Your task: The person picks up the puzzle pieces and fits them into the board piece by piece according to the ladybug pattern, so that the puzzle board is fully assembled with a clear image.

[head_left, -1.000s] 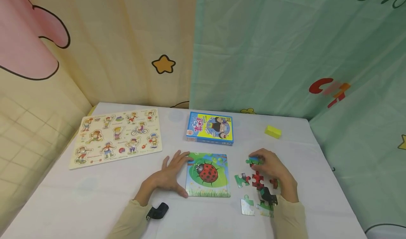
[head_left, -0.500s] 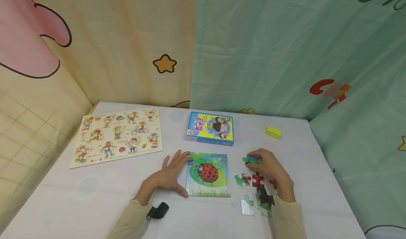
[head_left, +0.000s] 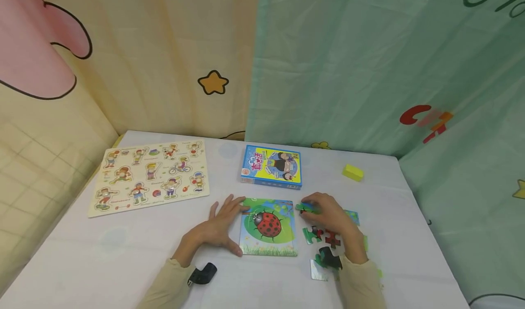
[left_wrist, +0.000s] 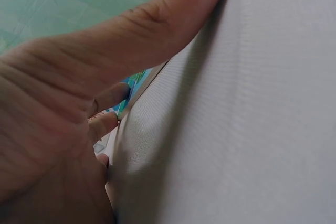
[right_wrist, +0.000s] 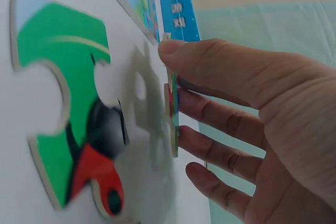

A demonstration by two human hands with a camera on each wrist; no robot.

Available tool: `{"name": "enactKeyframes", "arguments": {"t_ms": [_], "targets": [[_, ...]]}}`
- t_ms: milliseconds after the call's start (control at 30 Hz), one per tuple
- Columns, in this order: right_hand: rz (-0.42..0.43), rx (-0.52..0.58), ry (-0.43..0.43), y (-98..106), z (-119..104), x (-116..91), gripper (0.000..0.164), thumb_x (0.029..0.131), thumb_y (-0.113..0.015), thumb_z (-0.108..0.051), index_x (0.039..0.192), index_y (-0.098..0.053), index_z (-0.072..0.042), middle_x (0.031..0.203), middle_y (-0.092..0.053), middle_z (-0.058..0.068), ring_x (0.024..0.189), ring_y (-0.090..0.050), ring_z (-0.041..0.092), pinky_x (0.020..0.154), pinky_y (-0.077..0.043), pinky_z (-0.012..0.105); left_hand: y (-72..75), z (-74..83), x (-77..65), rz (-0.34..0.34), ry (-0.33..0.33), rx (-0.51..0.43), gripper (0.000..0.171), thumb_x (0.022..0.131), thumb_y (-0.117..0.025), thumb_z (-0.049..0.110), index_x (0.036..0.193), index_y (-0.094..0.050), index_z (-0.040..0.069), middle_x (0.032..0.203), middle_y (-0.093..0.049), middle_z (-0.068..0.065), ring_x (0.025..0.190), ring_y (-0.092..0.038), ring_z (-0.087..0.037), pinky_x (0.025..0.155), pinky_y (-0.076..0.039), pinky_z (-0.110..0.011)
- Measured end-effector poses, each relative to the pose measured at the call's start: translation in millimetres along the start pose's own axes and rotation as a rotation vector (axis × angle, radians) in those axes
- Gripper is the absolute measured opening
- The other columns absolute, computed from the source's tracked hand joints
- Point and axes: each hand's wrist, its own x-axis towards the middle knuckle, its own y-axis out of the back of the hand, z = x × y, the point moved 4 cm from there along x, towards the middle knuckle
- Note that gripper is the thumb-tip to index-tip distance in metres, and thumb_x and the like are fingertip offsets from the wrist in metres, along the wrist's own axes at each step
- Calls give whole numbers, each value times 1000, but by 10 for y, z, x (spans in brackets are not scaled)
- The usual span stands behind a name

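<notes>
A square ladybug picture board (head_left: 268, 224) lies flat in front of me. My left hand (head_left: 217, 227) rests at its left side, thumb at the lower corner and fingertips at the upper one. In the left wrist view the thumb (left_wrist: 152, 27) is stretched along the cloth. Just right of the board, my right hand (head_left: 328, 211) pinches a green jigsaw piece (head_left: 304, 207) between thumb and fingers. The right wrist view shows that piece (right_wrist: 169, 98) edge-on, its shadow on the cloth. Nearby lies a green, black and red jigsaw piece (right_wrist: 52, 30).
More loose pieces, including a red spotted jigsaw piece (head_left: 333, 239) and a pale one (head_left: 317, 272), lie under and beside my right forearm. Behind stand a blue and yellow card box (head_left: 270, 167) and a yellow block (head_left: 353, 172). A wooden figure puzzle board (head_left: 153, 174) lies left.
My right hand has moved left with the pinched jigsaw piece, from above the loose pieces to close by the ladybug board. My left hand has stayed in place.
</notes>
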Motion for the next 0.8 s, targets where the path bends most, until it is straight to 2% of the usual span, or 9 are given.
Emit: {"name": "enactKeyframes", "arguments": {"t_ms": [200,300,633,800], "targets": [[-1,-2,79,-97,-183,56,34,90,-76,-23,121,-71,-12,123,-67,4,119,-57,28,106,-45,53,-6,-11,5,22,-20,3,110,55,-98,36,148,-43,13,167,-17,-11,154,3,-43,116,6,-71],[-4,-40,122,-141,-272,88,33,91,-74,-24,121,-71,-12,124,-66,5,118,-57,28,104,-47,52,-9,-13,11,26,-20,6,111,55,-97,37,149,-43,13,168,-17,-9,154,3,-43,116,6,-72],[-29,-117,123,-268,-473,137,32,92,-73,-29,122,-72,-18,126,-66,2,120,-59,24,104,-49,48,-22,-1,1,3,-15,7,110,65,-93,38,156,-35,14,169,-12,-7,155,7,-40,116,12,-69],[-39,-130,150,-306,-532,148,31,93,-72,-29,122,-72,-17,125,-67,2,119,-60,25,102,-49,48,-34,-2,4,12,-33,19,110,69,-91,39,157,-31,11,168,-15,-10,154,5,-43,115,10,-71]]}}
